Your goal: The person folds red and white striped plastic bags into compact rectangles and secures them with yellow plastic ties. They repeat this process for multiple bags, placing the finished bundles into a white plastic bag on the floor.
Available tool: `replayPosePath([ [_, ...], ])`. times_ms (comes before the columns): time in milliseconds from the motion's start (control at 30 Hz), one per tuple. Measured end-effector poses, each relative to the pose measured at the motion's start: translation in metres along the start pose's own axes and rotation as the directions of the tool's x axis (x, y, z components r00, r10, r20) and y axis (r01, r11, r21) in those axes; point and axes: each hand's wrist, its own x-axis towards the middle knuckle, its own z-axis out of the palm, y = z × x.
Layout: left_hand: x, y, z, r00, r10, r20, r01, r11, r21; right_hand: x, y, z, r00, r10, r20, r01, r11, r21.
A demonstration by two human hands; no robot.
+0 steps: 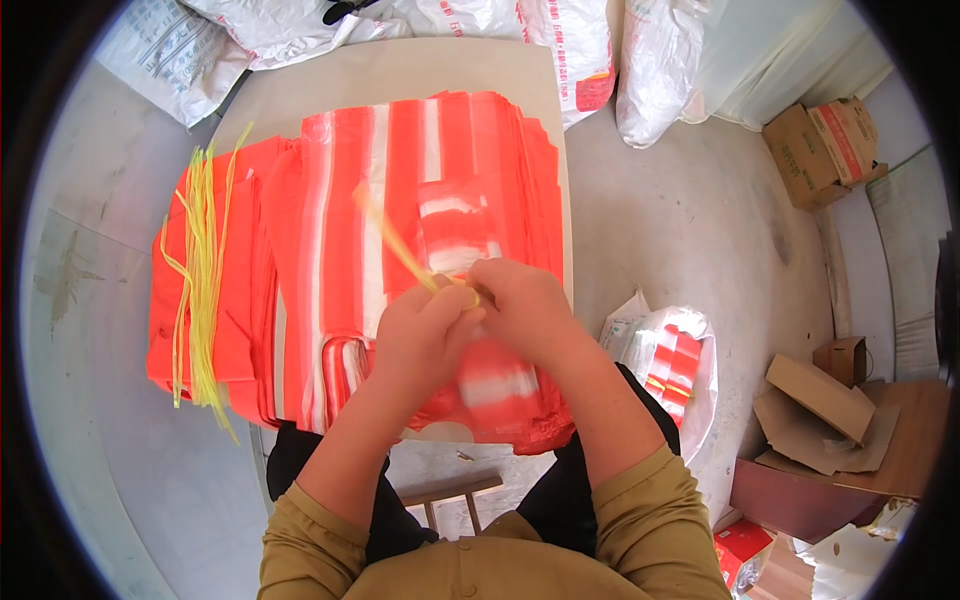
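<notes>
My left hand (420, 338) and my right hand (528, 308) meet over the near middle of the table, fingers pinched together. Between them runs a yellow plastic strip (403, 250), its loose end sticking up toward the far left, blurred. Just beneath my hands is a folded bundle of red-and-white plastic bags (455, 225), smeared by motion; the strip seems to pass round its middle, though my fingers hide the crossing. Under it lies a broad stack of red-and-white striped plastic bags (345, 180). To the left, several yellow strips (207, 260) rest across folded red bags (240, 345).
An open white sack (705, 400) with tied bundles stands on the floor at my right. Stuffed white sacks (660, 70) line the table's far side. Cardboard boxes (820, 150) sit at the far right, and opened cartons (825, 415) nearer. A wooden stool (455, 492) shows between my legs.
</notes>
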Motion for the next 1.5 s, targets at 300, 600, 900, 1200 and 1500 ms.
replayPosePath([
  [300, 0.008, -0.003, -0.004, 0.984, 0.123, -0.133, -0.092, 0.972, 0.216, -0.001, 0.002, 0.000, 0.999, 0.043, 0.010, -0.044, 0.981, 0.191],
  [600, 0.002, -0.022, 0.006, 0.980, -0.200, -0.018, 0.201, 0.979, 0.025, 0.000, 0.000, 0.001, 0.993, 0.097, 0.068, -0.117, 0.896, 0.429],
  [900, -0.004, -0.028, 0.012, 0.942, -0.336, 0.011, 0.335, 0.937, -0.100, -0.002, 0.000, 0.007, 0.965, -0.211, -0.157, 0.221, 0.974, 0.049],
  [1200, -0.002, -0.015, 0.010, 0.998, -0.067, -0.006, 0.067, 0.979, 0.191, 0.000, 0.014, 0.014, 0.917, -0.308, -0.253, 0.317, 0.948, -0.006],
  [1500, -0.010, -0.022, 0.011, 0.957, -0.290, -0.003, 0.289, 0.955, -0.070, -0.002, -0.003, 0.007, 0.991, 0.123, 0.052, -0.133, 0.851, 0.508],
])
